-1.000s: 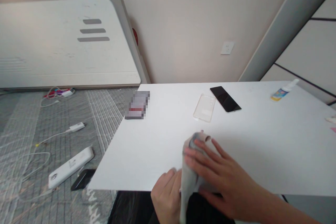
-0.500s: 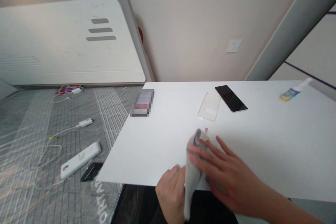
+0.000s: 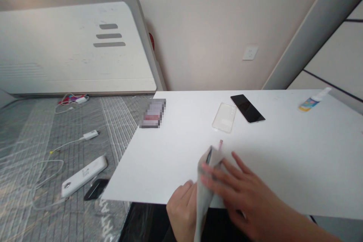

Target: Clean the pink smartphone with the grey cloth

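Observation:
A light grey cloth [image 3: 203, 193] stands folded upright at the table's front edge, with the dark edge of something showing inside its top fold. What the cloth wraps is mostly hidden. My left hand [image 3: 183, 208] is closed in a fist around the cloth's left side. Against the other side lie the stretched, spread fingers of my right hand [image 3: 244, 193], slightly blurred. A small slim pink piece [image 3: 220, 144] shows just behind the cloth. Farther back are a clear phone case [image 3: 224, 118] and a black-screened phone [image 3: 247, 108], lying close together.
On the white table [image 3: 170, 159], a spray bottle [image 3: 314, 100] lies at the back right and a pixelated flat item [image 3: 153, 113] at the left edge. Lower left, a white power bank [image 3: 84, 176], a black device [image 3: 96, 189] and a charger [image 3: 90, 134] with cables rest on the grey covering.
My right hand and the cloth have shifted slightly down, and the cloth's top fold has narrowed. More of the pink piece shows. The whole view has tilted up a little.

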Demonstrator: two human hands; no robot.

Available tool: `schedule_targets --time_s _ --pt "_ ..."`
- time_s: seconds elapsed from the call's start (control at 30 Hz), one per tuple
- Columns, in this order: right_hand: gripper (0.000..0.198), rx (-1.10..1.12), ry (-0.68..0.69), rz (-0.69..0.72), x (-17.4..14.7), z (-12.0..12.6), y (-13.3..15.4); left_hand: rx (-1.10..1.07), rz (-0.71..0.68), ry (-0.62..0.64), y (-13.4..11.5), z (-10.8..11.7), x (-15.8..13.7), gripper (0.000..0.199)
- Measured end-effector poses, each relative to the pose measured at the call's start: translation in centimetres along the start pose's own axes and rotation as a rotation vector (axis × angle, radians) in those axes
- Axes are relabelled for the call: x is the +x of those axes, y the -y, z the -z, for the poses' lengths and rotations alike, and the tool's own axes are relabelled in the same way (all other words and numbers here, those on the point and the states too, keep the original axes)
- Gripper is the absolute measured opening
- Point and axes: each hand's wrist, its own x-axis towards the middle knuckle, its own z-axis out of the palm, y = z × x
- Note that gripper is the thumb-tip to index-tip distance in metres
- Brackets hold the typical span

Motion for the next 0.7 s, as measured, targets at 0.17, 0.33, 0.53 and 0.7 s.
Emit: schedule_targets --time_s 0.17,0.33,0.53,0.7 --pt "0.093 0.006 0.026 0.002 0.1 0.8 -0.4 -0.017 0.003 0.044 -0.1 0.1 0.1 0.034" --pt "0.090 0.008 -0.026 -0.114 0.1 0.2 -0.4 -0.021 0.011 0.070 -0.3 0.3 0.5 0.027" --pt "0.095 0.020 -0.032 -0.020 -0.1 -0.4 -0.3 -0.031 0.038 0.063 -0.5 0.3 0.7 0.030" --pt "0.097 0.029 0.007 0.038 -0.1 -0.3 0.0 -0.033 0.003 0.026 0.0 0.1 0.0 0.031"
